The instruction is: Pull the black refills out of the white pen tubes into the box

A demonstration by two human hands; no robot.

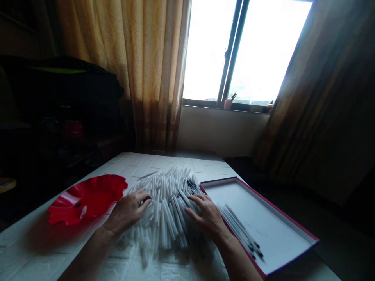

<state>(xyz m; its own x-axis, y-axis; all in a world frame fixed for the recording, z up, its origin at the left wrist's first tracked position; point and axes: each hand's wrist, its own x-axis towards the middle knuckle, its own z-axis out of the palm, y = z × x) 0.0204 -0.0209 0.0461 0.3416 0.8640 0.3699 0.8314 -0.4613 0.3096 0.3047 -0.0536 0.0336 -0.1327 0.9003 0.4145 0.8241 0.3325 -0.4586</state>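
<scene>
Beneath a bright window (pixel 252 54) with patterned curtains (pixel 155 70), a tabletop (pixel 205 166) with a brick-like pattern carries everything within reach of both hands. A large heap of slim translucent tubes (pixel 168 218) lies in the middle, mostly pointing near to far, perhaps so that they can be gathered lengthwise. The left hand (pixel 125 212) is at the heap's left edge, its fingers curled; whether they pinch a tube, one cannot tell. The right hand (pixel 206 214) rests at the right side, fingers loosely spread, thumb apart, seemingly steadying or sorting tubes. To the right, a shallow red-edged box lid (pixel 281 234) holds a few dark-tipped sticks (pixel 241 230) side by side, its rim likely keeping them from rolling. A wavy red dish (pixel 102 195) stands left, just beside the left hand.
</scene>
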